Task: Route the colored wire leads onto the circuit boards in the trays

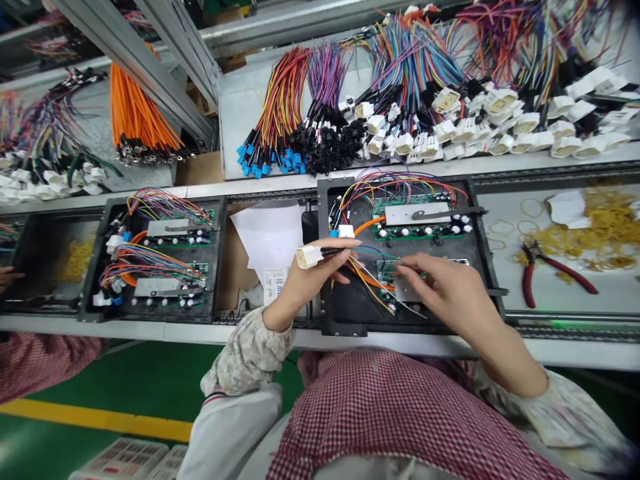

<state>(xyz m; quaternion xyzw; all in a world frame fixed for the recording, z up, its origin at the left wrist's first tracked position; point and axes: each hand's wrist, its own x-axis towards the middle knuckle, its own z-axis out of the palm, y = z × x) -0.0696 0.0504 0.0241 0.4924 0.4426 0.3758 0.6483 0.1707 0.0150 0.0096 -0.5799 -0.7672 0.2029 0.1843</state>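
Note:
My left hand [320, 273] is closed around the black-sleeved end of a wire harness. Its white plug connector [309, 256] sticks out to the left of my thumb. Loose wires fan out from the harness to the right, over a black tray [350, 310]. With thumb and fingers pinched, my right hand [435, 280] grips a thin green wire [385, 255] of that harness above the lower circuit board [387, 272], which my hand partly covers. The upper circuit board [420, 217] in the same tray has a metal plate and several coloured wires attached.
Red-handled cutters [550, 267] lie to the right near yellow rubber bands [605, 227]. Another tray [215, 260] with two wired boards sits left. Bundled harnesses [285, 107] fill the shelf behind. At the far left edge a co-worker's hand [9, 277] shows.

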